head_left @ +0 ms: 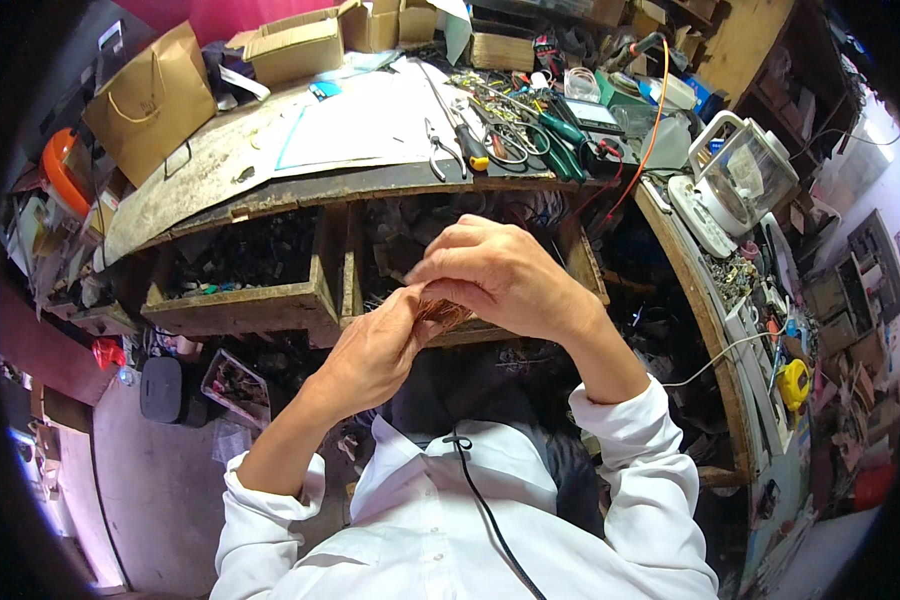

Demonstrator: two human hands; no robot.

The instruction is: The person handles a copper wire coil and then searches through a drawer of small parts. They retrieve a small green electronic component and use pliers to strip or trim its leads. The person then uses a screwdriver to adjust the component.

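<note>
My left hand (378, 338) and my right hand (505, 275) meet in front of my chest, over the open drawers. Between them is a bundle of thin copper-coloured wire (448, 316), mostly covered by my palms and fingers. The left fingers are closed on this bundle from below. My right hand arches over it with its fingers bent, thumb and fingertips pinched close to the left fingertips. What exactly the right fingertips grip is hidden.
Two open wooden drawers (240, 312) full of small parts jut from the workbench (210, 200). Pliers (443, 150), screwdrivers and cables lie on top. A glass-sided appliance (745, 175) stands at right, with a yellow tape measure (794, 384) nearer me. A bin of scraps (236, 385) sits on the floor.
</note>
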